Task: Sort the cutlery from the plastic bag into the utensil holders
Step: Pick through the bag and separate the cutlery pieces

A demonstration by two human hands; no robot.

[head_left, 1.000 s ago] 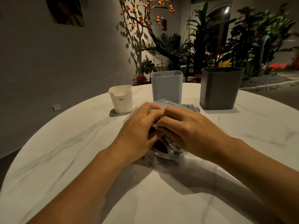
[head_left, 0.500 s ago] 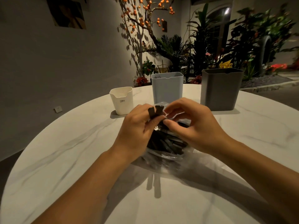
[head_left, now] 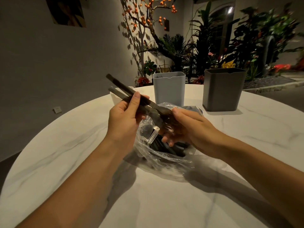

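The left hand (head_left: 122,119) has pulled two forks (head_left: 130,94) up out of the plastic bag (head_left: 164,162), gripping them tight. The right hand (head_left: 189,127) is blurry, so I cannot tell its grip. Sorting can start now.

Round white marble-pattern table (head_left: 65,162) with grey veining. Clear transparent plastic bag (head_left: 164,162) of dark cutlery. Pale blue-grey plastic holder (head_left: 169,89); dark grey plastic holder (head_left: 222,91); white plastic holder (head_left: 115,97). Two dark-handled utensils (head_left: 125,89).

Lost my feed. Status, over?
Left hand grips two dark utensils, lifted. Right hand at plastic bag, blurred. Holders' path unobstructed.
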